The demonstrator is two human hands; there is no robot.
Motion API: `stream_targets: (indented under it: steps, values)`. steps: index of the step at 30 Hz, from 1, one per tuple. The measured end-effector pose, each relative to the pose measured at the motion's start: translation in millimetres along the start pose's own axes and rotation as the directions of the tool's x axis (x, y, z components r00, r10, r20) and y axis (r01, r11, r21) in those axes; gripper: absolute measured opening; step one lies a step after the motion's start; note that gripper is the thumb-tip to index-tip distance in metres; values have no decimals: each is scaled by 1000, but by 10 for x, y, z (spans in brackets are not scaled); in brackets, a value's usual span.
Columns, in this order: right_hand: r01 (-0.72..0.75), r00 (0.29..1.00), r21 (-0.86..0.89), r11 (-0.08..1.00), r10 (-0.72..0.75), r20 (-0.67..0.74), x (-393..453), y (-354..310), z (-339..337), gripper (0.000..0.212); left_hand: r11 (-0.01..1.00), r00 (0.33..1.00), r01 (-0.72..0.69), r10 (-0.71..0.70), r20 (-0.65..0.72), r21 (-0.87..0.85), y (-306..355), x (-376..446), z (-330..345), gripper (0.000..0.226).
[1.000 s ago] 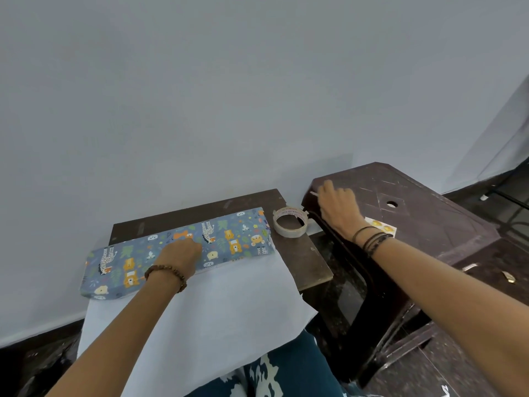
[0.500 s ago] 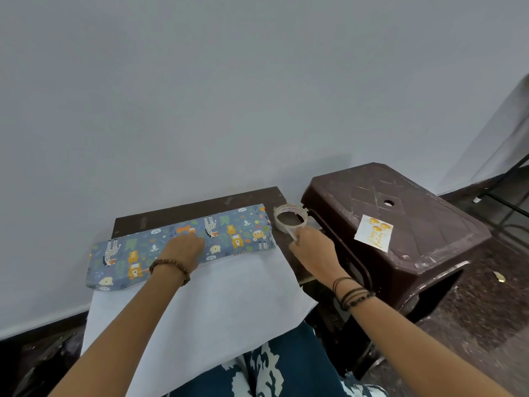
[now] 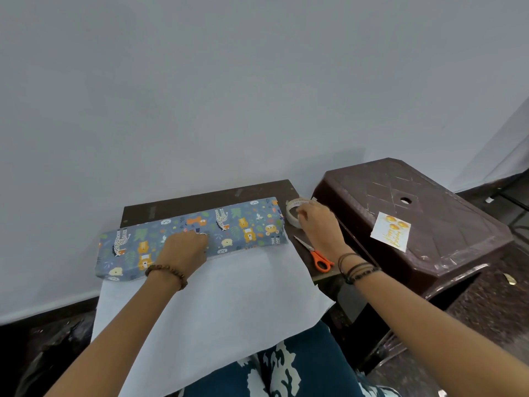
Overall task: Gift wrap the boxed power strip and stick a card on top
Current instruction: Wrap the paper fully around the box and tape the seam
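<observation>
Under my left hand [image 3: 184, 247] lies the boxed power strip [image 3: 189, 239], half rolled in blue animal-print paper; curled fingers pin the fold. White paper [image 3: 217, 296] trails toward me. Just right of the box, my right hand [image 3: 317, 224] pinches the tape roll [image 3: 294, 210]. I should keep the fold tight while pulling tape. Scissors [image 3: 315, 255] wait beside that wrist.
</observation>
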State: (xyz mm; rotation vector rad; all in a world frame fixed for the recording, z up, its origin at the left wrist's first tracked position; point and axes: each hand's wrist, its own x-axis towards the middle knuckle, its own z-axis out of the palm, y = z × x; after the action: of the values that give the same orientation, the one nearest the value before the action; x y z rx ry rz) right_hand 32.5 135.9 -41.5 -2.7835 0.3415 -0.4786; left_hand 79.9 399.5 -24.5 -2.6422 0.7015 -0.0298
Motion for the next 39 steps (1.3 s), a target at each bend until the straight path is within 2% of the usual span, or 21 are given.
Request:
stream_targets:
  steps: [2,4,6,8,11,16,18,20,22,27,30,33,37,39]
  values:
    - [-20,999,3,1000,20,25,160,-91,39,23,997,999,30,-33,-42,-72,-59,-48,53,33]
    - [-50,997,-24,998,52,53,276,-133,148,23,985,980,32,-64,-188,-169,-94,-110,123,33]
    - [-111,992,-48,993,113,47,339,-139,274,23,965,929,-19,-79,-360,-261,-128,-160,245,36]
    - [-117,993,-102,988,119,8,356,-124,390,20,912,878,-20,-181,-444,-411,-99,-198,442,43]
    - [-118,992,-130,984,111,-56,332,-99,486,20,844,858,-4,-272,-435,-537,-6,-227,603,37]
    - [-74,996,-209,975,61,-70,330,-115,475,16,864,840,-25,-255,-479,-504,5,-210,661,48]
    - [3,997,-307,952,-27,-73,311,-147,460,2,862,840,-28,-254,-479,-505,9,-201,689,57]
    - [56,994,-374,926,-85,-61,279,-175,452,25,861,840,-36,-248,-482,-507,15,-194,705,54]
    - [119,991,-377,918,-132,-10,275,-154,433,36,861,840,-29,-254,-479,-508,20,-190,710,50]
    - [232,973,-506,831,-187,139,255,-200,383,37,869,824,-18,-267,-499,-495,14,-186,719,52]
    - [210,977,-555,804,-189,97,250,-243,329,40,864,813,-19,-279,-511,-503,15,-178,720,50]
    - [182,977,-580,794,-210,19,255,-288,306,57,865,804,-17,-286,-521,-501,19,-186,719,41]
    - [147,987,-572,807,-160,27,340,-227,328,49,875,816,-22,-263,-515,-483,1,-185,745,43]
    - [43,991,-562,826,-108,-83,296,-244,192,35,878,805,-34,-258,-533,-477,-8,-177,761,44]
